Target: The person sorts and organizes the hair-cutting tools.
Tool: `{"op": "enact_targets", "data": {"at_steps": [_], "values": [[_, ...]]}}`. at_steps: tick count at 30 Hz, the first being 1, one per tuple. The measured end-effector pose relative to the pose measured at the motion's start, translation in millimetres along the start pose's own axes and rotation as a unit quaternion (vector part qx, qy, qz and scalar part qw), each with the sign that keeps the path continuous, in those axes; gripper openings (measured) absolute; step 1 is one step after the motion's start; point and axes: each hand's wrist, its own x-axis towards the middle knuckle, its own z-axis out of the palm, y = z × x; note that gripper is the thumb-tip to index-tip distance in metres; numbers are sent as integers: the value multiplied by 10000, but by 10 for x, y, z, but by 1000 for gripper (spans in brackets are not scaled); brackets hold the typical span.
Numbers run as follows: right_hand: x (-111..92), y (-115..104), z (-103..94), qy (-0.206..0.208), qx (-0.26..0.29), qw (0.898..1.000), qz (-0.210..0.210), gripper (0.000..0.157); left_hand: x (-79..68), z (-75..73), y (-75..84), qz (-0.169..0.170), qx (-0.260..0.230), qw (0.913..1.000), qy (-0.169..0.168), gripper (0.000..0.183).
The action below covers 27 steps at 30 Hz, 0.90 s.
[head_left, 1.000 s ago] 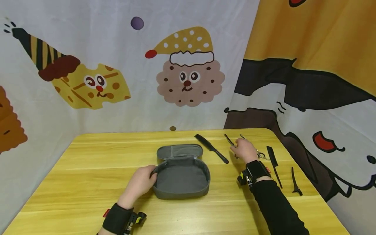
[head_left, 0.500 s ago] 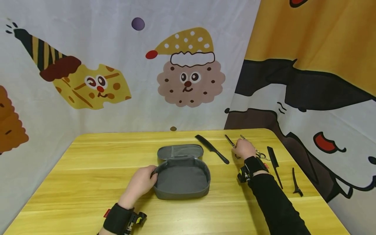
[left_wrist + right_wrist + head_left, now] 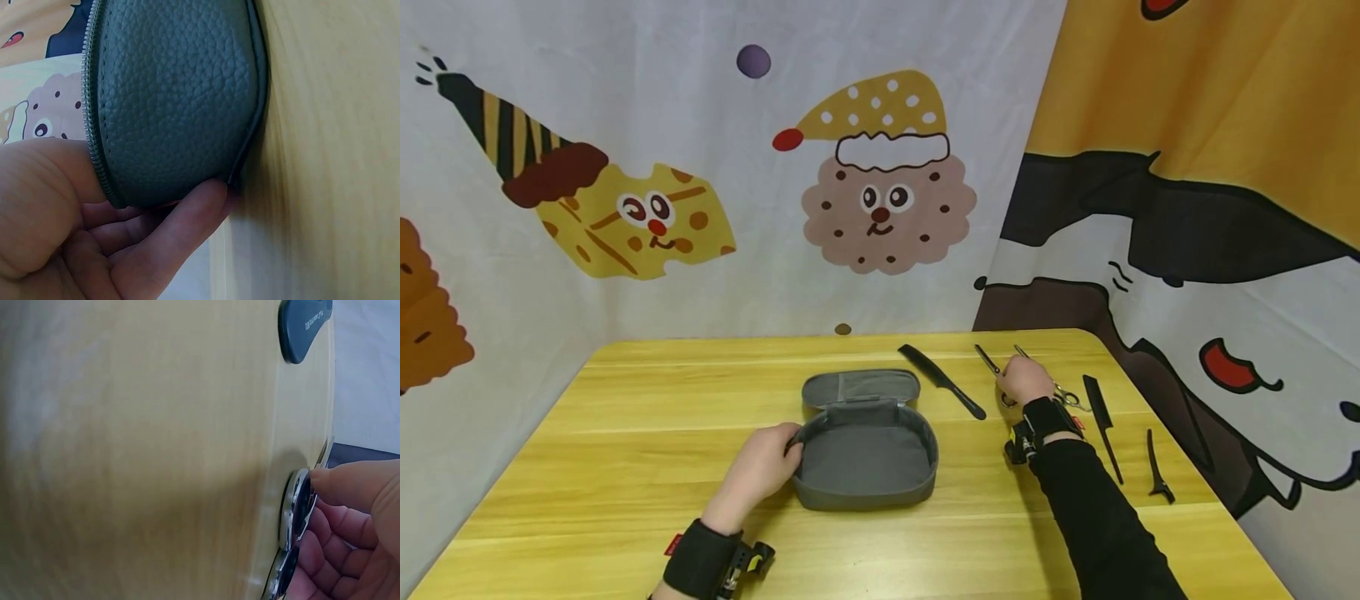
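My left hand [image 3: 756, 467] grips the left wall of a grey zip case [image 3: 865, 496], which lies unzipped with its lid folded back and nothing inside. In the left wrist view, thumb and fingers pinch the case's pebbled wall [image 3: 175, 100] by the zip. At the far right of the table, my right hand [image 3: 1027, 382] has its thumb and curled fingers on a pair of scissors [image 3: 987, 358], still lying at table level. Their finger rings [image 3: 289, 506] show in the right wrist view. Another pair of scissors [image 3: 1067, 398] lies partly hidden behind that hand.
A black handled comb [image 3: 936, 375] lies between case and scissors. Right of the scissors are a black tail comb [image 3: 1097, 404] and a black hair clip [image 3: 1157, 475]. A printed curtain [image 3: 700, 308] hangs behind the wooden table [image 3: 647, 442].
My right hand has drawn in slightly and its fingers have closed more around the scissors. The left hand and the case have stayed put.
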Motion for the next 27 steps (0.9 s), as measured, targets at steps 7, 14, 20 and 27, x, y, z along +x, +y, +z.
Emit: {"op": "enact_targets", "data": {"at_steps": [7,14,20,27], "values": [[7,0,-38,-157,73,9998,26,49,-11,-2,3,11,-20,10000,-12,16],[64,35,-29,-266,94,9996,14,47,-9,-2,5,-3,2,10000,-13,16],[78,78,-50,-408,223,9988,-151,46,1,-6,8,-1,-16,10000,-35,15],[37,32,-117,-550,397,9976,-120,29,-6,-7,4,-8,25,10000,-51,14]]}}
